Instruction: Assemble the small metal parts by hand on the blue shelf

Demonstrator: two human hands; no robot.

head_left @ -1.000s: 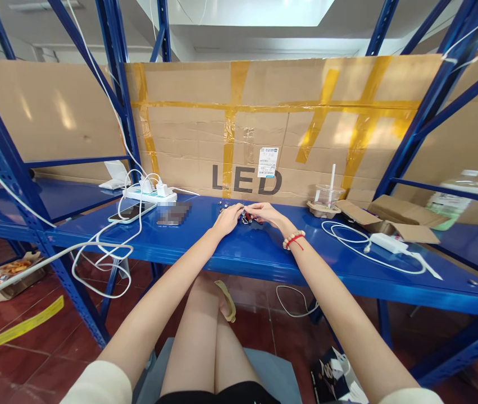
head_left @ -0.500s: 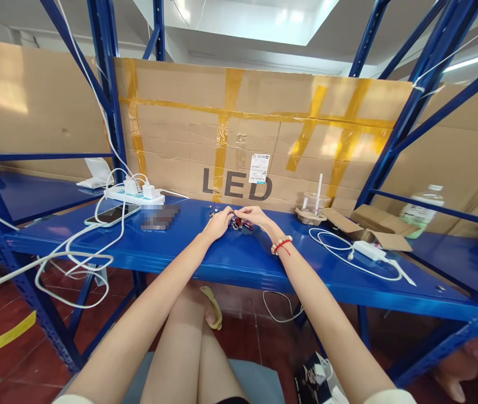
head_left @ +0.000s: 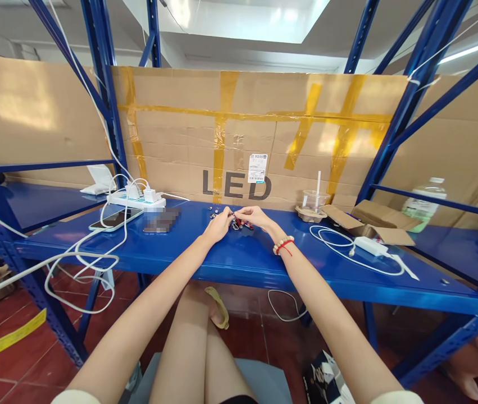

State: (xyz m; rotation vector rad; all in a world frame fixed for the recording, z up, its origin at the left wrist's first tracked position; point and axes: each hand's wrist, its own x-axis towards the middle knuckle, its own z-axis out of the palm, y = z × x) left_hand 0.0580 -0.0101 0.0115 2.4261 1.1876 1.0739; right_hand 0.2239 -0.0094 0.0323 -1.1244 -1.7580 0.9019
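At the middle of the blue shelf [head_left: 180, 247], my left hand [head_left: 218, 224] and my right hand [head_left: 252, 215] meet with fingertips pinched together. Between them is a small dark piece, too tiny to name. Just below and behind the fingers lies a little cluster of small red and metallic parts [head_left: 241, 224], partly covered by my hands. A few more small shiny bits [head_left: 212, 212] rest on the shelf to the left of my left hand. A beaded bracelet with a red string [head_left: 283, 244] circles my right wrist.
Left of my hands are a white power strip [head_left: 135, 200] with tangled cables, a phone [head_left: 116, 218] and a blurred-out item [head_left: 162, 220]. To the right stand a plastic cup with straw [head_left: 315, 203], an opened cardboard box [head_left: 373, 221] and a white adapter [head_left: 371, 246]. A cardboard wall [head_left: 180, 146] closes the back.
The view has shifted slightly. Both hands stay pinched together in nearly the same place over the small parts.
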